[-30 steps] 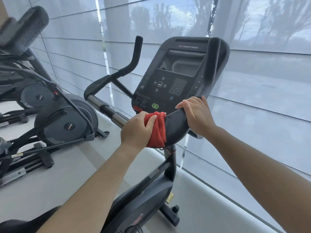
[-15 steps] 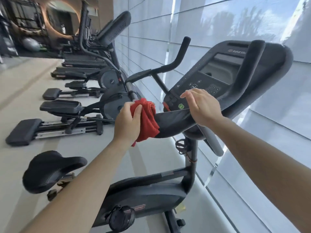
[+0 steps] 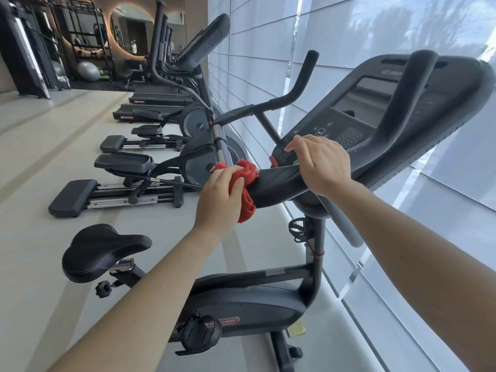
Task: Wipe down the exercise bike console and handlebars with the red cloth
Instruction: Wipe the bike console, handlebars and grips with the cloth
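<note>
Left hand [image 3: 218, 200]: fingers clamped on red cloth [image 3: 246, 181] round handlebar [image 3: 279, 185]. Right hand [image 3: 322, 165]: fingers curled over handlebar at console [image 3: 362, 114] edge. Open floor [image 3: 35, 162] leftward.

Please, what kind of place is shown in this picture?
Most likely a gym or fitness room. A row of black elliptical trainers and treadmills stands along the window wall, a grey exercise ball lies at the back, and a black upright exercise bike stands nearest.
</note>
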Available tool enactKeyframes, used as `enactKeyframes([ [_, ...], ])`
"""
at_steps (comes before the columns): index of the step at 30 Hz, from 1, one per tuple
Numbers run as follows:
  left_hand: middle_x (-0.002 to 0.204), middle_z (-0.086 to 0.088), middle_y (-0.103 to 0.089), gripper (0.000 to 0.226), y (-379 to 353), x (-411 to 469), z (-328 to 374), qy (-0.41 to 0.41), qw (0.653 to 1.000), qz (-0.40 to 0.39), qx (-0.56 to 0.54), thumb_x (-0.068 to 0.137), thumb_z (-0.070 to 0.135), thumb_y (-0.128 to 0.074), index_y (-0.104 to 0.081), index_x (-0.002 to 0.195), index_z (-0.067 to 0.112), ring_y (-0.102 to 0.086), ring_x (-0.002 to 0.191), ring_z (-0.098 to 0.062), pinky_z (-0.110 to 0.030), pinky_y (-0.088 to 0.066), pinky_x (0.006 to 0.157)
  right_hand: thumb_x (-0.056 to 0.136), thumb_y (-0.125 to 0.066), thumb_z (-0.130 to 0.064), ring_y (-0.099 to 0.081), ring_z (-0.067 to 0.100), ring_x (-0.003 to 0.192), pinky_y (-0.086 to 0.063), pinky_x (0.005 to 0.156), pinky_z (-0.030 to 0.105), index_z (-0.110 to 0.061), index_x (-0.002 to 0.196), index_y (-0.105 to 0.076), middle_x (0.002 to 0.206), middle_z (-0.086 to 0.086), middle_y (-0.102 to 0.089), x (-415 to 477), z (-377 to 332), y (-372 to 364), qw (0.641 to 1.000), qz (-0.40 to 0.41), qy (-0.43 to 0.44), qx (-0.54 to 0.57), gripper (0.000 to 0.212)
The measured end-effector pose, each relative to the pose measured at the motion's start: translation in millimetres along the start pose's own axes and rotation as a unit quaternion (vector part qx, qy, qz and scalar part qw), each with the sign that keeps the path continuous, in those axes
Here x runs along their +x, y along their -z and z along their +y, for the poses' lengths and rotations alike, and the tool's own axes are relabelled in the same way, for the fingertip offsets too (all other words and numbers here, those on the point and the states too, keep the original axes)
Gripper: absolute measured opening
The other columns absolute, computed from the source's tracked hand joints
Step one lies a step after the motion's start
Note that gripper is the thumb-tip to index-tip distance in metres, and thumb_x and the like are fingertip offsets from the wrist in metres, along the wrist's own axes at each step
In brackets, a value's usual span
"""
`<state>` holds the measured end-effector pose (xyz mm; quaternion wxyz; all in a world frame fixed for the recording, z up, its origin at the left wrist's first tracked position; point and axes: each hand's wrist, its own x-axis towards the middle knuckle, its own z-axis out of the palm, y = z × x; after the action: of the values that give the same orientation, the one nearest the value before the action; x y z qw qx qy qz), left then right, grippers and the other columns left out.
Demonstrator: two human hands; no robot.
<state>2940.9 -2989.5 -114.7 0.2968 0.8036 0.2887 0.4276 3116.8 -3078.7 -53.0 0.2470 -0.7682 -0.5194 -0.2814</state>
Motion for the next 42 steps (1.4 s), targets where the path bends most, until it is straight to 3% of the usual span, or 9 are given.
enactKeyframes([
  [8,0.119,0.006,-0.060,0.027,6,28,11,-0.073,0.992,-0.095,-0.047,0.097,0.018,-0.043,-0.060,0.117,0.021,-0.051,0.106,-0.006,-0.011,-0.032,0.087,0.096,-0.011,-0.037,-0.054,0.018,0.107,-0.033,0.081,0.022,-0.019,0.103,-0.066,0.107,-0.001,-0.067,0,1,8,0.997,-0.002,-0.022,0.072,0.058],
  [12,0.117,0.010,-0.061,0.026,-4,48,21,-0.145,0.976,-0.146,-0.065,0.096,0.017,-0.045,-0.061,0.116,0.024,-0.050,0.102,0.000,-0.002,-0.030,0.086,0.096,-0.012,-0.037,-0.052,0.016,0.112,-0.028,0.089,0.015,-0.015,0.106,-0.065,0.112,0.002,-0.065,-4,9,24,0.993,0.056,-0.061,0.082,0.059],
  [15,0.115,0.007,-0.062,0.026,-13,55,31,-0.228,0.949,-0.183,-0.116,0.094,0.012,-0.047,-0.062,0.114,0.017,-0.047,0.099,0.005,0.006,-0.025,0.087,0.097,-0.013,-0.035,-0.053,0.016,0.110,-0.030,0.089,0.017,-0.013,0.104,-0.066,0.110,0.003,-0.066,-11,14,40,0.989,0.097,-0.106,0.047,0.058],
  [21,0.123,0.002,-0.058,0.029,-12,68,37,-0.329,0.862,-0.319,-0.215,0.095,0.014,-0.046,-0.056,0.122,0.013,-0.050,0.116,-0.008,-0.021,-0.035,0.104,0.097,-0.018,-0.025,-0.055,0.015,0.104,-0.034,0.088,0.021,-0.011,0.102,-0.065,0.107,0.004,-0.066,-38,-19,55,0.957,0.144,-0.251,0.005,0.049],
  [23,0.122,0.005,-0.059,0.030,-5,79,26,-0.333,0.842,-0.349,-0.242,0.096,0.014,-0.044,-0.054,0.125,0.015,-0.051,0.115,-0.006,-0.017,-0.035,0.102,0.099,-0.023,-0.020,-0.056,0.019,0.104,-0.036,0.089,0.022,-0.008,0.102,-0.065,0.106,0.005,-0.066,-42,-45,53,0.952,0.160,-0.260,-0.004,0.043],
  [26,0.119,0.005,-0.059,0.031,5,102,-2,-0.357,0.844,-0.339,-0.215,0.094,0.010,-0.047,-0.055,0.123,0.015,-0.051,0.108,-0.002,-0.002,-0.031,0.093,0.096,-0.034,-0.018,-0.057,0.019,0.101,-0.039,0.091,0.025,-0.006,0.100,-0.065,0.104,0.006,-0.065,-36,-89,41,0.952,0.169,-0.255,-0.019,0.033],
  [30,0.121,0.002,-0.060,0.031,11,135,-44,-0.379,0.844,-0.352,-0.142,0.091,0.008,-0.052,-0.057,0.122,0.014,-0.049,0.104,-0.003,0.004,-0.025,0.085,0.092,-0.045,-0.033,-0.049,0.018,0.115,-0.036,0.101,0.030,-0.014,0.111,-0.061,0.121,0.001,-0.056,-16,-127,9,0.951,0.095,-0.284,-0.079,0.031],
  [34,0.117,0.000,-0.063,0.026,7,156,-70,-0.372,0.855,-0.341,-0.122,0.093,0.013,-0.049,-0.060,0.117,0.014,-0.050,0.099,-0.003,-0.009,-0.031,0.086,0.091,-0.037,-0.056,-0.022,0.023,0.139,-0.010,0.117,0.039,-0.015,0.132,-0.047,0.145,0.006,-0.038,-17,-142,-31,0.910,-0.069,-0.331,-0.241,0.059],
  [42,0.106,0.000,-0.067,0.024,-20,159,-44,-0.363,0.840,-0.366,-0.170,0.096,0.023,-0.045,-0.064,0.108,0.016,-0.059,0.099,-0.015,-0.026,-0.042,0.086,0.093,-0.051,-0.032,-0.034,0.026,0.133,-0.022,0.114,0.039,-0.010,0.110,-0.062,0.137,0.010,-0.046,-42,-153,-47,0.898,0.132,-0.377,-0.184,0.030],
])
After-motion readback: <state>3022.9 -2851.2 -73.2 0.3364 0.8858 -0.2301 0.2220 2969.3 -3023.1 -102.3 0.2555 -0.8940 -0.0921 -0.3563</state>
